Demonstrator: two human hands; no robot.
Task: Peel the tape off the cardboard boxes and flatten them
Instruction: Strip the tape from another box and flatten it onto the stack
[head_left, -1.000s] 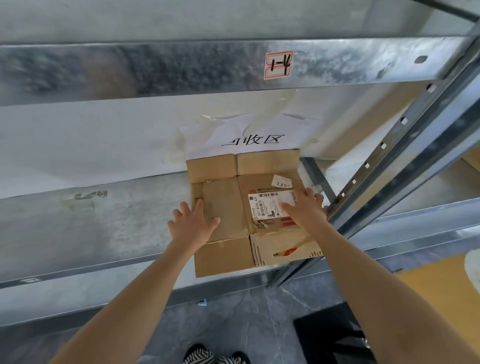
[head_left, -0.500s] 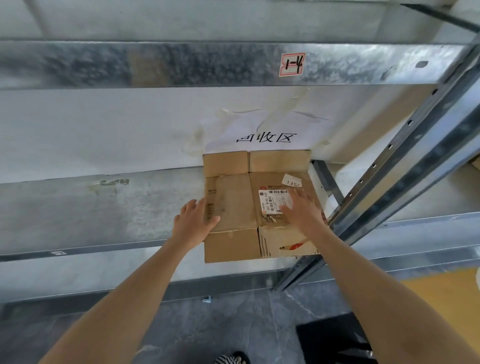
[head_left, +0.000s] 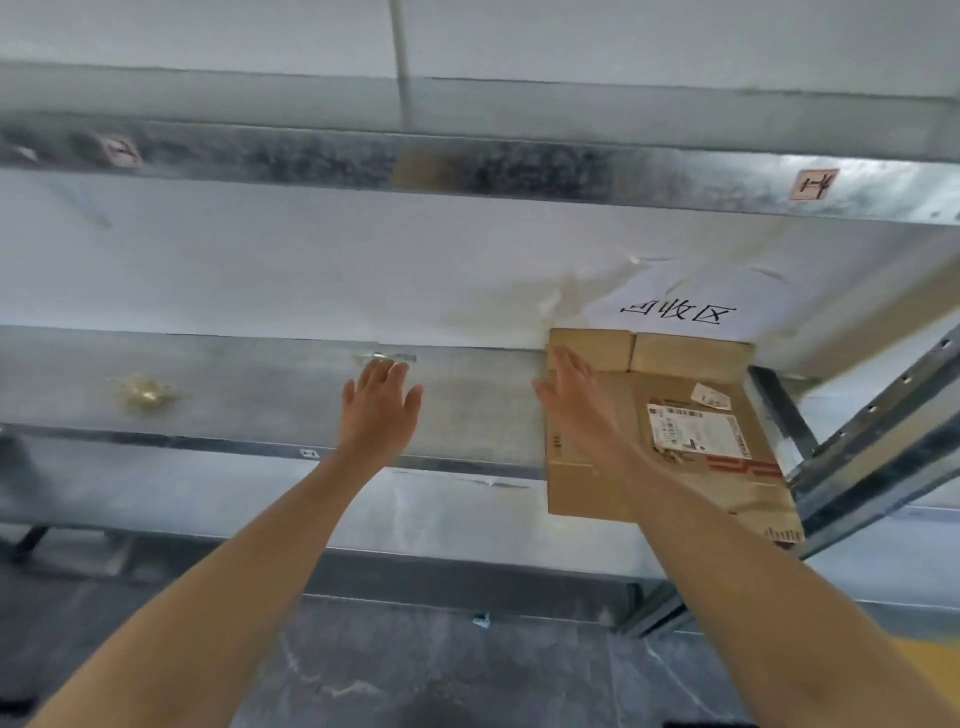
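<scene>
1. The cardboard box (head_left: 574, 486) is plain brown; its label (head_left: 693, 428), at 3 o'clock, is white with black print, with red stripes (head_left: 745, 467) beneath.
2. The shelf (head_left: 234, 395) is mottled silver-grey.
3. The paper sign (head_left: 675, 291) is white with black characters.
4. The floor (head_left: 415, 670) is dark grey, marbled.

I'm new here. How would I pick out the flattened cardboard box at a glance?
Find the long grey metal shelf and follow it to its right end, under the white paper sign with black characters on the wall. The flattened cardboard box lies there, its front edge overhanging the shelf. Nothing else on the shelf is cardboard, and it carries a white barcode label.
</scene>
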